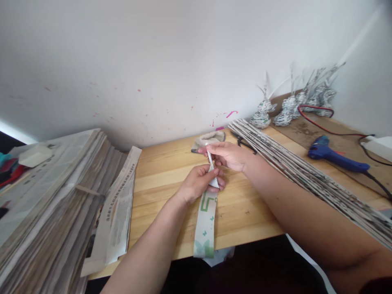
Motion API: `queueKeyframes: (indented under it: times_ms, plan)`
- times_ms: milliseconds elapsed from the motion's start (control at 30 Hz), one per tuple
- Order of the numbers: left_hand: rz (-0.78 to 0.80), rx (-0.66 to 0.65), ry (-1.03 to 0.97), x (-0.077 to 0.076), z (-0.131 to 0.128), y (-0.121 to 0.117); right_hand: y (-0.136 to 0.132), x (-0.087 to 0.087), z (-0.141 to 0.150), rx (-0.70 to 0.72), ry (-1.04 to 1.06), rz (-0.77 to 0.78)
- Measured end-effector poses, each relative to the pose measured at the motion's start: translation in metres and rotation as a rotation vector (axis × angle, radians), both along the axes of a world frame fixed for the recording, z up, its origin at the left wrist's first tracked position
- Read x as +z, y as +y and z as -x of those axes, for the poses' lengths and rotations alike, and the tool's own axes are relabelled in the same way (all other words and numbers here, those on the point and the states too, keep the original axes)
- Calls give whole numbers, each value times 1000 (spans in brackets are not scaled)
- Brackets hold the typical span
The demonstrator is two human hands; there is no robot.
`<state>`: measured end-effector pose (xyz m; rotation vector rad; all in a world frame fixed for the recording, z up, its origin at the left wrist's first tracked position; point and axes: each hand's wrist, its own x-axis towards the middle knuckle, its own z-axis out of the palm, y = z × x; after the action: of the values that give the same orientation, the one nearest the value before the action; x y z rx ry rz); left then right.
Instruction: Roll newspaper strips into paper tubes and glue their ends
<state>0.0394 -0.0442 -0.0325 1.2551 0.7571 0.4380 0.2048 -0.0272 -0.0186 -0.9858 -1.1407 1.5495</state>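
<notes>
A white paper strip (204,228) printed with green butterflies runs up from the table's front edge to my hands. Its far end is rolled into a narrow tube. My left hand (200,181) is closed on the paper strip where the flat part turns into the roll, thumb on top. Farther up, my right hand (228,155) pinches the thin rolled end between thumb and fingers. Just beyond the hands lies a grey cloth (203,139), close to my right fingertips.
Stacked newspapers (76,196) fill the left side. On the right lie a bundle of rolled paper sticks (260,141) and a blue glue gun (333,155) with a cord. Several woven paper figures (261,114) stand at the back right. Behind the wooden table (159,163) is a wall.
</notes>
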Motion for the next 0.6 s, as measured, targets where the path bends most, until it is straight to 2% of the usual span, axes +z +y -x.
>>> queueKeyframes:
  times_ms: [267,400,500,600]
  plan:
    - [-87,-18,24,-1,-1,-1,2,-2,5,-202,-119,26]
    - [-71,16,41,-1,-3,-3,1,-3,7,-291,-208,-58]
    - [-2,11,6,1,-2,-3,1,-1,4,-238,-193,-82]
    - [60,-22,-55,4,3,0,1,1,-1,-66,-91,-15]
